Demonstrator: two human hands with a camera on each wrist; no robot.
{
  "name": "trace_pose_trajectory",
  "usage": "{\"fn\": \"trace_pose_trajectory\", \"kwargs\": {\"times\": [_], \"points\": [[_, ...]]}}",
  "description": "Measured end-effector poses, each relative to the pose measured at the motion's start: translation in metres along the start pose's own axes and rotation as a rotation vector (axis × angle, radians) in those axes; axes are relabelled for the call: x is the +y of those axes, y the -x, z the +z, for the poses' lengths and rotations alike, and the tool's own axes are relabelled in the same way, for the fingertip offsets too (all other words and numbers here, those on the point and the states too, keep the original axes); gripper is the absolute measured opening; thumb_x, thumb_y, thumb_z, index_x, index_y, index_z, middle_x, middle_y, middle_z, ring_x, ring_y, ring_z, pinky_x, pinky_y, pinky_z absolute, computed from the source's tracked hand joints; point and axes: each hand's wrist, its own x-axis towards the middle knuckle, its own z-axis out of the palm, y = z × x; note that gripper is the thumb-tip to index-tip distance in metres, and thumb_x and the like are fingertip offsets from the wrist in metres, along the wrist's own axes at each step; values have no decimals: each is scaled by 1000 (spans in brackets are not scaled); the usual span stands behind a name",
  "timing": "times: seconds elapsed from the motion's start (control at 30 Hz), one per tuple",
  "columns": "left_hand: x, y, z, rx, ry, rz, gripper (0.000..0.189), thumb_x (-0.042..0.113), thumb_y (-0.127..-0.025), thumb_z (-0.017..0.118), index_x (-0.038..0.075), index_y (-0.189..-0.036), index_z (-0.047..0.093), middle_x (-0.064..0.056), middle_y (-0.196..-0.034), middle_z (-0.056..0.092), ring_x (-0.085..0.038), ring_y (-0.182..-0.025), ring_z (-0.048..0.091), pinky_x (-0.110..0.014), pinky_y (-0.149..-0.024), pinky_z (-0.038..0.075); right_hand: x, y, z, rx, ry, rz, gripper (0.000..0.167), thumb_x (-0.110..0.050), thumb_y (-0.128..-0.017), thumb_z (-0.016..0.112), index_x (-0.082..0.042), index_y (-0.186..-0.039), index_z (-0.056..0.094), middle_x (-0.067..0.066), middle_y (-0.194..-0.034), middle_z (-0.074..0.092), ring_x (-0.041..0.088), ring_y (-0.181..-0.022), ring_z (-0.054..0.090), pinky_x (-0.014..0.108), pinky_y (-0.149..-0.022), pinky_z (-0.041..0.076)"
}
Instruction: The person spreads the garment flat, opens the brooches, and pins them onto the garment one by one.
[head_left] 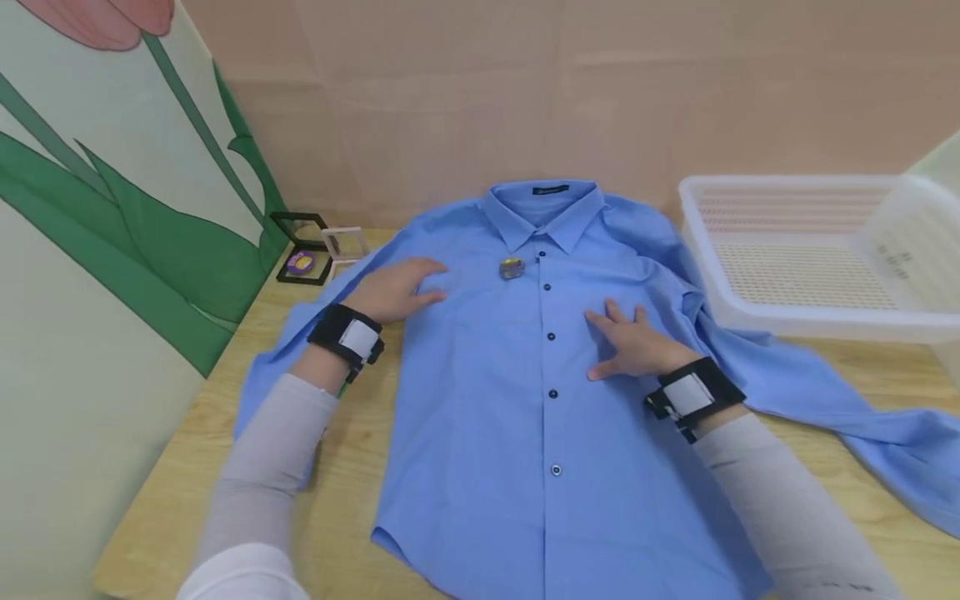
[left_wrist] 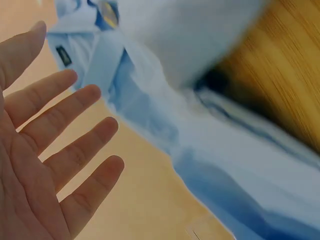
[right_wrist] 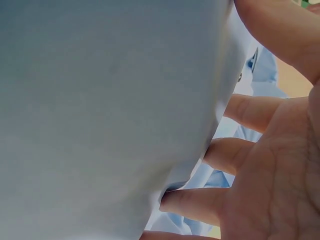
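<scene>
A light blue button-up shirt (head_left: pixel 480 392) lies front up, collar toward the wall, with dark buttons down its middle. A small grey and yellow brooch-like piece (head_left: pixel 512 267) sits on its chest, left of the button row. My left hand (head_left: pixel 393 292) hovers over the shirt's left shoulder area, fingers extended; its palm and spread fingers show in the left wrist view. Spread fingers of my right hand (head_left: pixel 633 343) rest on the chest right of the buttons. In the right wrist view, their tips meet the cloth (right_wrist: pixel 110 110). Neither hand grips anything.
At the back right stands a white plastic basket (head_left: pixel 810 321), next to the shirt's right sleeve (head_left: pixel 810 383). An opened black case (head_left: pixel 303 275) with a purple and yellow badge (head_left: pixel 301 263) and a pale pink case (head_left: pixel 347 242) stand back left. Wooden tabletop (head_left: pixel 180 500) shows around the shirt.
</scene>
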Motion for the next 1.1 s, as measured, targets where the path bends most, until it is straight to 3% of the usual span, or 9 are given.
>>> {"fn": "trace_pose_trajectory", "kwargs": {"times": [0.23,0.5,0.63,0.77,0.9,1.0,1.1], "points": [[-24,12,-8,81,-16,-15,51,30,-100,60,1,-141,52,-16,-144,55,-34,-136,49,-46,-117,36,1,0,1,8,16,7,110,-49,-79,78,-4,-158,16,35,-159,-6,70,-137,-12,83,-102,11],[-43,21,-22,95,-6,-108,50,31,-100,59,4,-142,52,-16,-146,53,-36,-137,49,-50,-113,39,3,0,2,7,13,-6,109,-49,-80,77,-3,-158,16,35,-159,-7,70,-136,-12,82,-103,10],[-58,25,-29,136,3,-161,45,29,-101,59,5,-139,56,-17,-142,57,-36,-132,52,-51,-109,42,4,0,2,5,1,-13,109,-49,-80,76,-4,-158,15,34,-160,-8,69,-137,-13,82,-103,9],[-73,30,-34,195,30,-217,39,27,-100,59,6,-133,61,-18,-135,62,-38,-125,57,-54,-103,46,3,0,2,5,-8,-17,108,-48,-81,77,-5,-158,15,34,-160,-9,68,-137,-14,82,-104,9],[-89,35,-35,237,61,-212,29,22,-99,60,5,-122,66,-17,-129,64,-40,-121,59,-56,-99,47,2,-1,2,3,-10,-11,108,-47,-81,77,-6,-159,15,32,-160,-10,67,-138,-15,82,-104,8],[-96,37,-36,234,61,-211,27,21,-100,59,5,-120,66,-18,-129,63,-40,-117,60,-56,-97,48,3,0,3,4,-13,-4,108,-47,-81,77,-6,-159,14,32,-161,-10,67,-138,-15,82,-104,8],[-100,39,-40,201,43,-254,33,23,-101,56,3,-125,65,-21,-125,65,-38,-108,63,-55,-91,50,2,1,4,6,-20,-7,107,-44,-82,77,-5,-159,14,32,-161,-10,67,-138,-16,81,-104,8]]}}
